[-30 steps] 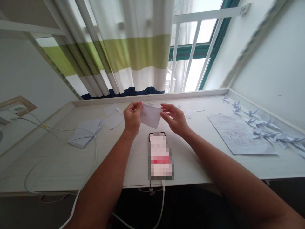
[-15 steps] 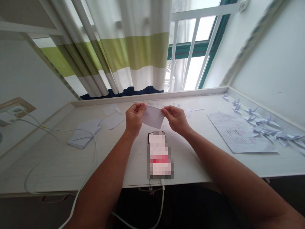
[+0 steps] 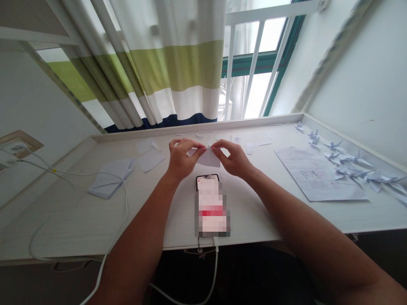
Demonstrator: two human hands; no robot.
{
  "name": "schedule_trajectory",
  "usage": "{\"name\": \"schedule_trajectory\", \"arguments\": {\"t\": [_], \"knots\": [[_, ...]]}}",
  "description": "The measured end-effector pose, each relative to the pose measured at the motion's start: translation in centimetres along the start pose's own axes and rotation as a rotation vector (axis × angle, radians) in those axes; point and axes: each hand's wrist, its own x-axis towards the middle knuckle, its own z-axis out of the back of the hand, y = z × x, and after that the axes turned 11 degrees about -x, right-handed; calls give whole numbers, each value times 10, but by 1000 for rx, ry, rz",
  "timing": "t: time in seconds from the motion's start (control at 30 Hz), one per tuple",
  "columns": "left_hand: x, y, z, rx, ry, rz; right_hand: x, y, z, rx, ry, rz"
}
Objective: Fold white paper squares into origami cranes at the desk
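My left hand [image 3: 179, 160] and my right hand [image 3: 233, 159] both pinch one small white sheet of paper [image 3: 208, 158] just above the pale desk [image 3: 79, 216]. The fingertips of the two hands meet at the sheet's top edge, and the paper is bent over between them. Right below the hands a phone [image 3: 211, 203] lies flat on the desk, with a white cable [image 3: 213, 264] running from its near end over the desk's front edge.
A stack of white paper squares [image 3: 110, 182] lies at the left, loose sheets [image 3: 149, 159] behind it. A printed sheet [image 3: 318, 176] and several folded paper cranes [image 3: 346, 163] sit at the right along the wall. A white charger cable [image 3: 95, 186] loops over the left side.
My right hand closed onto the sheet's right corner. Both hands then brought their fingertips together and lowered the paper, folding it over.
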Motion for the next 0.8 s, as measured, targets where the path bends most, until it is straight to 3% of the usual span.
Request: {"name": "schedule_trajectory", "arguments": {"t": [0.23, 0.43, 0.57, 0.67, 0.73, 0.8], "knots": [[-1, 1, 0, -56, 83, -8, 0, 4, 3, -37, -12, 20], [1, 3, 3, -34, 86, -3, 1, 4, 4, -79, 28, -23], [5, 13, 14, -50, -33, 29, 4, -4, 15, 1, -80, -95], [10, 21, 25, -115, -199, 114, 8, -13, 21, 117, -320, -214], [11, 23, 25, -192, -208, 143, 9, -14, 19, 158, -316, -224], [9, 20, 18, -246, -167, 164, 9, -11, 12, 225, -200, -191]]}}
